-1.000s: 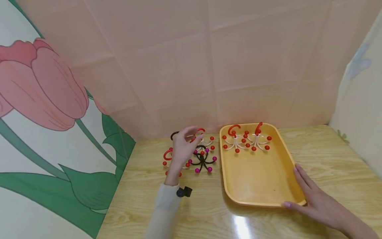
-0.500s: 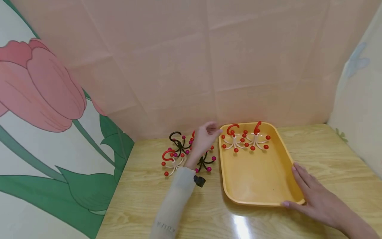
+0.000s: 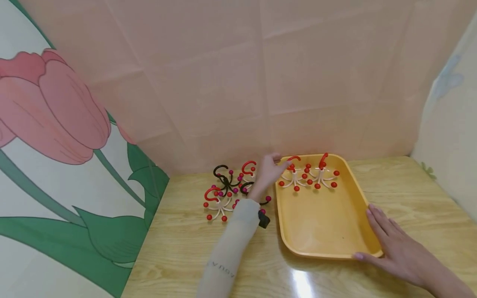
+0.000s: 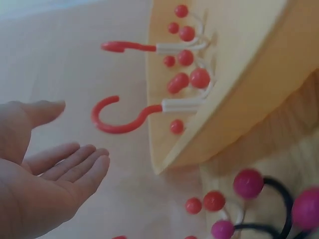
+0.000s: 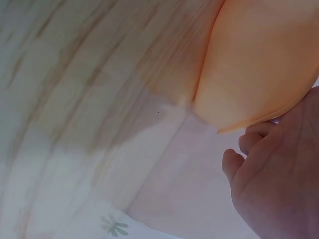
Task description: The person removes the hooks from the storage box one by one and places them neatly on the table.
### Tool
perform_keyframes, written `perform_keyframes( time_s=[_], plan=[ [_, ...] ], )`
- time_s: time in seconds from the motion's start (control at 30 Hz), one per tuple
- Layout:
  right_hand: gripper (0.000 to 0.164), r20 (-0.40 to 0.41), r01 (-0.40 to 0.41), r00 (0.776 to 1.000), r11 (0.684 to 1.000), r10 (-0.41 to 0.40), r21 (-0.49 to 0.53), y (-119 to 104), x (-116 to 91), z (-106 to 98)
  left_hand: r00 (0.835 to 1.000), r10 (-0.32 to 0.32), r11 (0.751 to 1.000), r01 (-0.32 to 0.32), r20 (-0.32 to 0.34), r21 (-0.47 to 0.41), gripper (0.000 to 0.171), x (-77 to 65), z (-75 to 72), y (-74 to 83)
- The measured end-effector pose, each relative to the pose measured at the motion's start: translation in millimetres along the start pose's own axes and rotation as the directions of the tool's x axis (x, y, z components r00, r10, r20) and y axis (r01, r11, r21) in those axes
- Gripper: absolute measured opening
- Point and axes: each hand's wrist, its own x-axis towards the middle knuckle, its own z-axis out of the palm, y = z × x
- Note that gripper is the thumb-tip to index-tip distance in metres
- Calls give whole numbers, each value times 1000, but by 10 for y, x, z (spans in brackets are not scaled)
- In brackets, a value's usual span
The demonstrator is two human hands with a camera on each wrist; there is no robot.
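Observation:
My left hand (image 3: 269,171) hovers at the back left corner of the yellow tray (image 3: 324,231), thumb and fingers apart and nothing between them. Just ahead of its fingertips stands the red hook of a white hanger hook (image 4: 184,105) with red ball-tipped arms. In the left wrist view a gap separates the hand from that hook. Beside it in the tray is a second red-and-white hanger hook (image 3: 321,177). My right hand (image 3: 400,252) rests on the tray's front right corner, straight fingers along the right rim, thumb at the front edge.
Left of the tray, several hanger hooks cluster on the wooden table (image 3: 175,248): a black one (image 3: 225,182) with magenta balls, a red-and-white one (image 3: 219,203) in front, another red-and-white one (image 3: 249,169) behind. Another black one is partly hidden by the left forearm. A pink cloth (image 3: 216,82) hangs behind.
My left hand has moved right, from above the cluster of hanger hooks to the tray's back left corner, and carries nothing. The right hand has stayed on the tray.

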Motion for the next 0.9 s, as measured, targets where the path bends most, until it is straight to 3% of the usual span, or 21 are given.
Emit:
perform_keyframes(
  time_s=[0.33,0.6,0.9],
  plan=[
    [123,44,-44,998,997,42,56,26,-4,28,996,57,992,-63,-61,-109,16,107,266,-68],
    [123,43,-54,998,996,51,74,14,-14,30,991,-57,995,47,-118,-87,16,104,390,-125],
    [123,43,-65,997,993,61,102,21,-8,28,983,-100,983,73,-157,-167,12,126,440,-187]
  ],
)
